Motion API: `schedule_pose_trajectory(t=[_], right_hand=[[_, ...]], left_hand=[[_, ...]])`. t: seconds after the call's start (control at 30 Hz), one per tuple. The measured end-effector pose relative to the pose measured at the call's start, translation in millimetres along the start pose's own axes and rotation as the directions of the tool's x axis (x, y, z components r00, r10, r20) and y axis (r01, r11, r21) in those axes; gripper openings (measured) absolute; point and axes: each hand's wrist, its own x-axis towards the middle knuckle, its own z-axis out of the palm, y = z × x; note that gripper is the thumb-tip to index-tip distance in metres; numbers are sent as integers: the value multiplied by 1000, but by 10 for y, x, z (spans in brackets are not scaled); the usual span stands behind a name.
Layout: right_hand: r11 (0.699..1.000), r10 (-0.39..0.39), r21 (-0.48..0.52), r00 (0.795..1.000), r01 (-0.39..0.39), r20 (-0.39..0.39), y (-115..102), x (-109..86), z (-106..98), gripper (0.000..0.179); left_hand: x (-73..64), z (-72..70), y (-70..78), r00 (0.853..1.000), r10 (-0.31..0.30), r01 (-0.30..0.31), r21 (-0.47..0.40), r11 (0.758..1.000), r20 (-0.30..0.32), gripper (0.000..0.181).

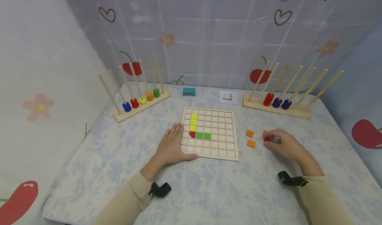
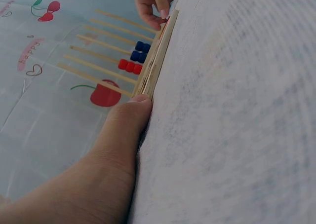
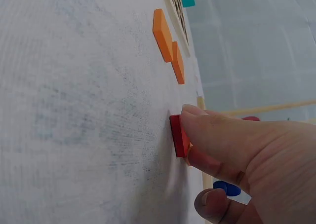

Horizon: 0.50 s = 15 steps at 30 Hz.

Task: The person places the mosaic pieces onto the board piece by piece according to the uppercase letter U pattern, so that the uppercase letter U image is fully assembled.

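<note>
I judge this pick-up: right hand point(image 1: 287, 146) pinches the red tile point(image 3: 178, 137), straight-fingered left hand point(image 1: 170, 148) steadies the board point(image 1: 222, 145); lift next.

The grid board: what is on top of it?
The board holds three yellow squares, a red piece and two green squares. The left hand hides part of the board's left edge.

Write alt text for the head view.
A person's right hand pinches a small red piece near orange tiles, while the left hand touches a wooden grid board bearing three yellow tiles, two green tiles and a rounded red tile. Behind are two bead racks, a teal block and a small pattern card.
</note>
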Motion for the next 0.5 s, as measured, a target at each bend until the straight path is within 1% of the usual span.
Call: schedule_pose_trajectory(t=[0.2,0.33,0.5], right_hand=[[1000,-3,6,1000,3,-2,20,-30,2,27],[1000,0,14,1000,0,15,8,-35,4,28],[1000,12,-1,999,-12,44,-7,-21,5,29]], left_hand=[[-3,6,-1,1000,-1,1,4,1000,-3,140],[2,9,-6,1000,-4,4,10,1000,5,140],[6,13,-14,1000,-2,2,11,1000,8,140]])
